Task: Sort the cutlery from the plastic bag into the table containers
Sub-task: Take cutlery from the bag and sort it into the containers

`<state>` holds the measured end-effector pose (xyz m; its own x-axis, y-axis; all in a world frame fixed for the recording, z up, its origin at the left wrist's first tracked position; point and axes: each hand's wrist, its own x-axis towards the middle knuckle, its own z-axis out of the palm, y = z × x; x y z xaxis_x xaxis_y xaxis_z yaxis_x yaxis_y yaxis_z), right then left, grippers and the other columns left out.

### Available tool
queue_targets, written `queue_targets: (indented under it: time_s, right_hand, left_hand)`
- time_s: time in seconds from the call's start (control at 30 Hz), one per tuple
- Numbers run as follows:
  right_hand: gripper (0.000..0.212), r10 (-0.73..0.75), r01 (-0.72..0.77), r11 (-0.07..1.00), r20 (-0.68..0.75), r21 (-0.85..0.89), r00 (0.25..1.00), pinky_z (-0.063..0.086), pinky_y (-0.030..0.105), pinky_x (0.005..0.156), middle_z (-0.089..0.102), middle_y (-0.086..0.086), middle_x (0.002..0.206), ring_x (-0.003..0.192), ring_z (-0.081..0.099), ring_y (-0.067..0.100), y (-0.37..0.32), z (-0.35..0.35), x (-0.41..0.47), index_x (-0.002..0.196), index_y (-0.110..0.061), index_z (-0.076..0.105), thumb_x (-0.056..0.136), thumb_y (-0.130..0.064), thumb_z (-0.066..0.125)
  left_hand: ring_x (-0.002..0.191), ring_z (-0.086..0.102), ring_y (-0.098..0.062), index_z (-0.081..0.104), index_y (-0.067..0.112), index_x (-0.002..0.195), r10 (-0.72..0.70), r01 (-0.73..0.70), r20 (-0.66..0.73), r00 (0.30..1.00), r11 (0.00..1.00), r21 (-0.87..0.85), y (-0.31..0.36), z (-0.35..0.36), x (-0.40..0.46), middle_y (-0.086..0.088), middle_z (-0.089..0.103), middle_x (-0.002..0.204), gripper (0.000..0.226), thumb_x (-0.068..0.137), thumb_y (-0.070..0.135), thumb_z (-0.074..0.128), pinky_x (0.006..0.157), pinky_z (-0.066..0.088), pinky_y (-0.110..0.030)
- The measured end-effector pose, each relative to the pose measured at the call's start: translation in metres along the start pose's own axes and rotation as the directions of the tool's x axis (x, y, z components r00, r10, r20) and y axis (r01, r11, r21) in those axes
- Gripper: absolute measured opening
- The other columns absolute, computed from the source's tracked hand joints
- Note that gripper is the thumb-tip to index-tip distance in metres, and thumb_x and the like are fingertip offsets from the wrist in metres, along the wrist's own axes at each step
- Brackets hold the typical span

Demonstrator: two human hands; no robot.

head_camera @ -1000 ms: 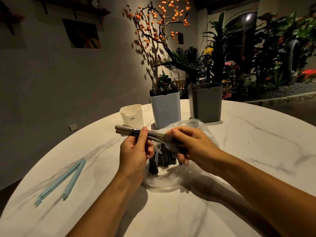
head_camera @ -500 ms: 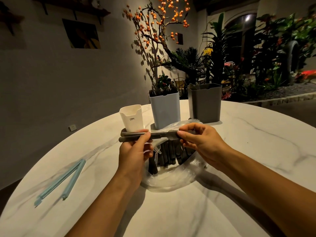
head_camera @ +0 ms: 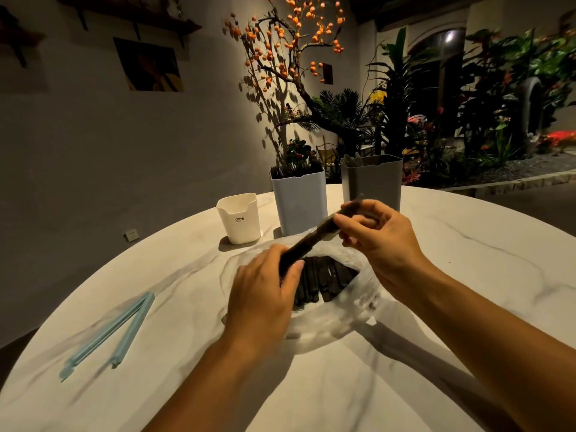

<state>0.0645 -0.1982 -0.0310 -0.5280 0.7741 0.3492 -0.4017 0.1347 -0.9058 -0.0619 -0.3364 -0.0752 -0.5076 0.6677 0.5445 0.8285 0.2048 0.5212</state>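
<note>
A clear plastic bag (head_camera: 330, 322) lies open on the round marble table (head_camera: 467, 275), with several dark cutlery pieces (head_camera: 324, 282) inside. Above the bag my left hand (head_camera: 261, 297) grips the lower end of a few dark cutlery handles (head_camera: 307, 243), which slant up to the right. My right hand (head_camera: 378, 241) pinches their upper end. Behind stand three containers: a small white cup (head_camera: 240, 219), a pale blue bin (head_camera: 299, 201) with dark cutlery in it, and a grey bin (head_camera: 372, 180) with some pieces showing at its rim.
A light blue bag clip (head_camera: 115, 332) lies open on the table at the left. A wall, a tree with orange fruit and dense plants stand behind the table. The table edge curves round at the left and far right.
The held cutlery has tilted from lying level to slanting up to the right. My right hand has risen toward the grey bin and my left hand has dropped lower, over the bag.
</note>
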Motion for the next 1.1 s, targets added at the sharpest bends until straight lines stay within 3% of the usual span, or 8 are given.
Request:
queue_targets:
  time_s: [0.07, 0.17, 0.33, 0.47, 0.63, 0.8, 0.93, 1.1]
  right_hand:
    - [0.035, -0.156, 0.150, 0.969, -0.017, -0.197, 0.988, 0.057, 0.021, 0.069, 0.072, -0.003, 0.086, 0.086, 0.071, 0.012, -0.001, 0.004, -0.001, 0.116, -0.018, 0.060, 0.084, -0.012, 0.074]
    - [0.063, -0.447, 0.427, 0.741, 0.094, -0.518, 0.890, 0.051, 0.009, 0.074, 0.063, -0.019, 0.090, 0.087, 0.064, -0.002, -0.006, 0.012, -0.006, 0.137, -0.031, 0.044, 0.084, -0.016, 0.075]
    - [0.073, -0.581, 0.630, 0.521, 0.302, -0.576, 0.756, 0.056, 0.015, 0.078, 0.063, -0.007, 0.102, 0.085, 0.061, 0.006, -0.004, 0.027, -0.013, 0.148, -0.025, 0.037, 0.085, -0.011, 0.071]
    - [0.062, -0.492, 0.567, 0.570, 0.305, -0.595, 0.815, 0.055, 0.023, 0.087, 0.063, -0.007, 0.112, 0.097, 0.058, 0.005, 0.001, 0.027, -0.011, 0.143, -0.026, 0.044, 0.087, -0.015, 0.069]
    - [0.062, -0.464, 0.550, 0.614, 0.306, -0.566, 0.832, 0.044, 0.003, 0.086, 0.064, -0.002, 0.117, 0.097, 0.058, 0.005, 0.001, 0.030, -0.010, 0.144, -0.027, 0.043, 0.089, -0.014, 0.067]
    - [0.068, -0.374, 0.433, 0.724, 0.222, -0.537, 0.900, 0.057, 0.025, 0.088, 0.064, -0.003, 0.118, 0.102, 0.064, 0.011, -0.013, 0.034, 0.000, 0.147, -0.036, 0.037, 0.088, -0.028, 0.069]
    - [0.037, -0.210, 0.298, 0.884, 0.262, -0.361, 0.942, 0.058, 0.024, 0.074, 0.068, -0.008, 0.110, 0.099, 0.067, 0.012, -0.033, 0.027, 0.012, 0.126, -0.029, 0.059, 0.090, -0.023, 0.067]
    - [0.030, -0.083, 0.142, 0.970, 0.280, -0.196, 0.956, 0.052, 0.017, 0.065, 0.073, -0.011, 0.101, 0.092, 0.070, 0.004, -0.046, 0.011, 0.024, 0.107, -0.033, 0.064, 0.094, -0.007, 0.062]
  left_hand:
    - [0.102, 0.059, -0.005, 0.044, 0.047, 0.113, -0.044, 0.060, 0.135, 0.990, 0.991, -0.120, 0.007, 0.008, -0.003, 0.018, 0.059, 0.112, 0.012, 0.101, 0.046, 0.040, 0.085, 0.055, -0.023]
    - [0.115, 0.058, -0.006, 0.039, 0.044, 0.120, -0.097, 0.158, 0.223, 0.970, 0.948, -0.275, 0.024, 0.015, -0.008, 0.018, 0.053, 0.121, 0.020, 0.104, 0.033, 0.038, 0.077, 0.044, 0.000]
    - [0.138, 0.038, -0.013, 0.021, 0.052, 0.126, -0.143, 0.225, 0.249, 0.958, 0.914, -0.338, 0.032, 0.018, -0.010, 0.024, 0.037, 0.127, 0.034, 0.105, 0.029, 0.033, 0.112, 0.023, -0.023]
    - [0.137, 0.043, -0.019, 0.026, 0.052, 0.137, -0.197, 0.289, 0.273, 0.942, 0.887, -0.359, 0.029, 0.024, -0.010, 0.014, 0.045, 0.143, 0.038, 0.102, 0.038, 0.033, 0.112, 0.034, -0.042]
    - [0.141, 0.039, -0.018, 0.020, 0.045, 0.147, -0.205, 0.278, 0.233, 0.951, 0.896, -0.347, 0.029, 0.024, -0.013, 0.014, 0.039, 0.149, 0.046, 0.102, 0.039, 0.029, 0.114, 0.032, -0.040]
    - [0.132, 0.043, -0.008, 0.032, 0.045, 0.138, -0.215, 0.282, 0.196, 0.957, 0.849, -0.446, 0.046, 0.014, -0.008, 0.017, 0.045, 0.140, 0.036, 0.104, 0.034, 0.030, 0.114, 0.034, -0.035]
    - [0.088, 0.061, -0.002, 0.056, 0.041, 0.103, -0.266, 0.324, 0.186, 0.946, 0.747, -0.580, 0.056, 0.008, 0.007, 0.019, 0.062, 0.097, 0.020, 0.100, 0.040, 0.036, 0.087, 0.049, -0.021]
    - [0.049, 0.046, -0.010, 0.062, 0.027, 0.105, -0.215, 0.342, 0.266, 0.940, 0.632, -0.695, 0.068, 0.001, 0.019, -0.006, 0.055, 0.068, 0.026, 0.104, 0.032, 0.037, 0.045, 0.039, -0.022]
